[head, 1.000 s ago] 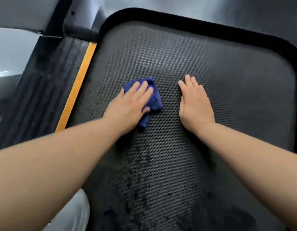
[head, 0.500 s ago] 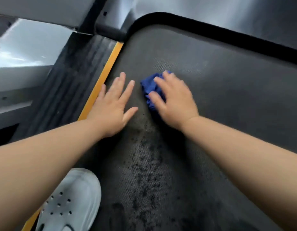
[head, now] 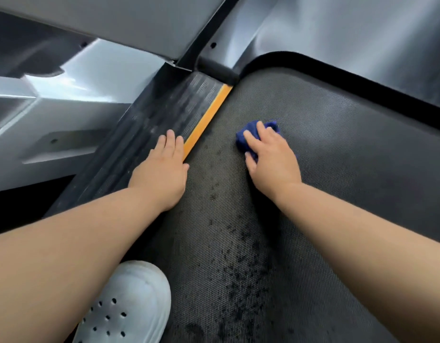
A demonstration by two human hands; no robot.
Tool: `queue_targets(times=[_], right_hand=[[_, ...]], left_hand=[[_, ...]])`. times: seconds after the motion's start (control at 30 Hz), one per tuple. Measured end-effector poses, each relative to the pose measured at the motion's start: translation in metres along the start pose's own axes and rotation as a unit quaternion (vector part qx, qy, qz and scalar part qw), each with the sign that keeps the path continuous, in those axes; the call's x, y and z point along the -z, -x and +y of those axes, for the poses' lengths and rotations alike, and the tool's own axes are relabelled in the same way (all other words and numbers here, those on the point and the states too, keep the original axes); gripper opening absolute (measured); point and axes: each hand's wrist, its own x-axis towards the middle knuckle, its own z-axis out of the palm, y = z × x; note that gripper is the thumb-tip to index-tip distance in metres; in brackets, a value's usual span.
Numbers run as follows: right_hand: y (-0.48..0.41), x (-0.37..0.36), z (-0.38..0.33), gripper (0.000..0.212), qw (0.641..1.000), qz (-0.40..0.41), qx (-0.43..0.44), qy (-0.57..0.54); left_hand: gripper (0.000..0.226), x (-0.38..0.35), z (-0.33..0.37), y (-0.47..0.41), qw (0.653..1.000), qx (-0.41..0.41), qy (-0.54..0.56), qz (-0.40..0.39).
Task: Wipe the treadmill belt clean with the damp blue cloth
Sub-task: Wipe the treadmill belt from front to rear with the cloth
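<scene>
While the textured treadmill belt [head: 337,169] fills most of the view, dark damp speckles are seen across its near part. A ribbed black side rail [head: 149,134] with an orange strip [head: 206,120] is set along the belt's left edge. A white perforated shoe [head: 125,303] is seen at the bottom. The left hand [head: 162,174] is laid flat over rail and strip, fingers pressed together. The right hand [head: 270,157] is pressed on the bunched blue cloth [head: 248,137], which lies on the belt, fingers curled over it
</scene>
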Motion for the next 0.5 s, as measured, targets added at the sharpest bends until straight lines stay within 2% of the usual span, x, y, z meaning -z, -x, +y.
queue_targets(times=[0.03, 0.13, 0.23, 0.3, 0.4, 0.43, 0.5], right_hand=[[0.011, -0.001, -0.008, 0.042, 0.999, 0.012, 0.048, -0.014], [0.051, -0.016, -0.022, 0.039, 0.982, -0.021, 0.174, -0.065], [0.036, -0.021, -0.011, 0.034, 0.974, 0.002, 0.215, -0.065], [0.005, -0.019, -0.002, 0.032, 0.982, 0.046, 0.177, -0.049], [-0.031, -0.013, -0.003, 0.034, 0.999, 0.027, -0.001, -0.037], [-0.035, -0.013, -0.009, 0.034, 0.999, 0.023, -0.029, -0.03], [-0.029, -0.014, -0.02, 0.034, 0.999, 0.032, 0.005, -0.018]], left_hand=[[0.059, -0.002, -0.002, 0.0, 1.0, -0.004, -0.002, 0.011], [0.056, -0.006, -0.008, 0.0, 0.998, -0.019, -0.032, 0.05], [0.056, -0.01, -0.008, 0.0, 0.997, -0.012, -0.046, 0.068], [0.057, -0.01, -0.007, 0.0, 0.996, -0.008, -0.044, 0.071], [0.056, -0.009, -0.004, 0.0, 0.997, -0.001, -0.035, 0.063], [0.056, -0.008, -0.003, 0.0, 0.997, -0.002, -0.035, 0.062], [0.055, -0.004, -0.004, 0.001, 0.997, -0.004, -0.036, 0.062]])
